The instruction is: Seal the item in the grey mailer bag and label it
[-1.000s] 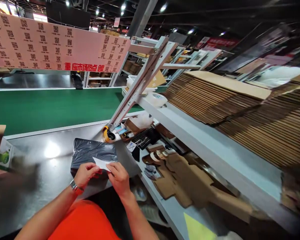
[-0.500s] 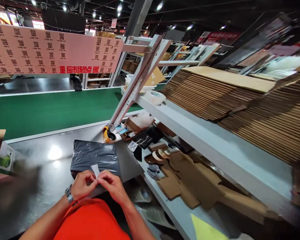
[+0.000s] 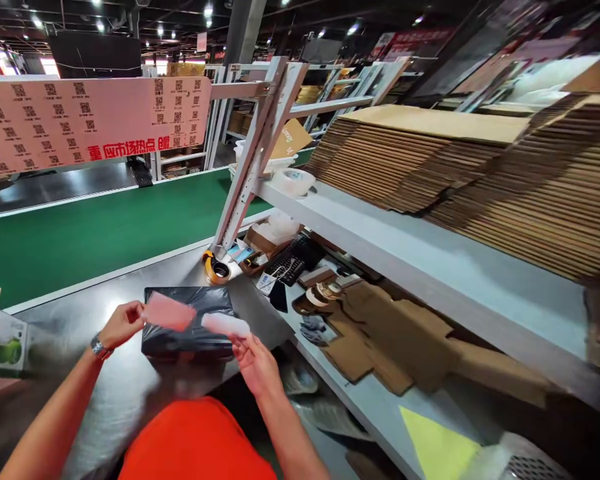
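Note:
A black plastic-wrapped parcel (image 3: 190,333) lies on the steel table (image 3: 130,387) in front of me. My left hand (image 3: 121,323) pinches a pinkish strip (image 3: 169,311), blurred by motion, just above the parcel's left end. My right hand (image 3: 257,363) pinches a white label piece (image 3: 225,325) over the parcel's right side. The two pieces are apart from each other. A watch sits on my left wrist.
A green conveyor belt (image 3: 80,233) runs behind the table. A tape roll (image 3: 216,269), a keyboard (image 3: 293,260) and flat cardboard (image 3: 380,340) lie on the lower shelf at right. Stacked flat cartons (image 3: 480,167) fill the upper shelf. A small box (image 3: 5,340) stands at left.
My hands were together on one white label at the parcel's near edge. They have pulled apart, the left going left with the pinkish strip, the right keeping the white piece.

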`<state>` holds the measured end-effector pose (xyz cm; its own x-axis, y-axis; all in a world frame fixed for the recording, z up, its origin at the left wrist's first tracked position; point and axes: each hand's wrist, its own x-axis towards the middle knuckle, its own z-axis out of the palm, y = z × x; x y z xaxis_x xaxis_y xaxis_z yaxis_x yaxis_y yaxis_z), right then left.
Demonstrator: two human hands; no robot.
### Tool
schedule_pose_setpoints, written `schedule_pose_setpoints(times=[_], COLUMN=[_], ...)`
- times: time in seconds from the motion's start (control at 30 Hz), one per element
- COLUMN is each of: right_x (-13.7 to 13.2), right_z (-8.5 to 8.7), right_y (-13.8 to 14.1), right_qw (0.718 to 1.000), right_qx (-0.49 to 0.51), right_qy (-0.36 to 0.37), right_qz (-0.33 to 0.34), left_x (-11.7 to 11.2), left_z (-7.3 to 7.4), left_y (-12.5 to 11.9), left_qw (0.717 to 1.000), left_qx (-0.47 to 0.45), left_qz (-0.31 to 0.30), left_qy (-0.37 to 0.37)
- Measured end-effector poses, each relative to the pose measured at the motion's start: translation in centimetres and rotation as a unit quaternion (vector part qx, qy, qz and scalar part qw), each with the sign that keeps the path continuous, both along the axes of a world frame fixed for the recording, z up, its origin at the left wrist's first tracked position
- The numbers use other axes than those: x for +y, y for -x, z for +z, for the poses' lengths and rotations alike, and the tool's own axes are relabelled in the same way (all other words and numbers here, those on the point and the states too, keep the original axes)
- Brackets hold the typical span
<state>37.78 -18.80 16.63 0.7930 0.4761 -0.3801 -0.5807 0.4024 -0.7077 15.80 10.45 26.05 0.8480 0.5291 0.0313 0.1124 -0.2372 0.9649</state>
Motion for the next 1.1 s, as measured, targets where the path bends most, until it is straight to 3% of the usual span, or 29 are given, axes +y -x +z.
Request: schedule_pose_setpoints(times=[0.1,0.17,0.23,0.3,0.4,0.47,0.57,0.67,0.77,0.87,1.0,1.1], right_x=[-1.3,-2.5,-3.8,-5.2,-7.3,-8.6,-10.4,-11.7,-12.4,-12.7,-12.8,-13.7], right_z=[-0.4,-0.6,-0.9,-1.3,-2.2,-2.9,-4.1,-5.4,-6.3,-7.0,-7.7,-7.8], right_y=[-1.3,-1.9,-2.3,-2.4,-2.4,-2.2,-2.1,-2.4,-3.2,-4.3,-5.8,-7.3], right_qw=[0.996,0.991,0.984,0.976,0.963,0.958,0.956,0.954,0.955,0.958,0.962,0.959], right_qx=[0.027,0.01,-0.014,-0.033,-0.043,-0.039,-0.031,-0.026,-0.018,-0.01,-0.011,-0.028], right_qy=[-0.004,-0.004,0.009,0.031,0.056,0.067,0.084,0.099,0.1,0.094,0.098,0.122], right_qz=[-0.084,-0.132,-0.176,-0.215,-0.261,-0.275,-0.279,-0.283,-0.278,-0.271,-0.255,-0.253], left_x=[3.2,4.5,4.8,4.0,1.6,-0.1,-1.8,-2.7,-3.3,-3.5,-2.6,-1.6], left_z=[1.7,2.1,1.6,0.1,-3.3,-5.8,-8.8,-10.3,-10.1,-8.8,-7.8,-8.9], left_y=[-0.9,-2.0,-3.3,-4.6,-5.9,-5.9,-4.7,-2.6,0.0,1.7,-0.2,-4.2], left_qw=[0.986,0.955,0.912,0.865,0.794,0.772,0.783,0.794,0.795,0.81,0.848,0.865], left_qx=[-0.011,-0.02,-0.009,0.043,0.14,0.169,0.203,0.234,0.221,0.205,0.151,0.109], left_qz=[0.007,-0.018,-0.074,-0.154,-0.265,-0.301,-0.284,-0.247,-0.231,-0.199,-0.078,-0.017], left_qy=[-0.166,-0.296,-0.403,-0.476,-0.529,-0.534,-0.516,-0.504,-0.516,-0.512,-0.502,-0.489])
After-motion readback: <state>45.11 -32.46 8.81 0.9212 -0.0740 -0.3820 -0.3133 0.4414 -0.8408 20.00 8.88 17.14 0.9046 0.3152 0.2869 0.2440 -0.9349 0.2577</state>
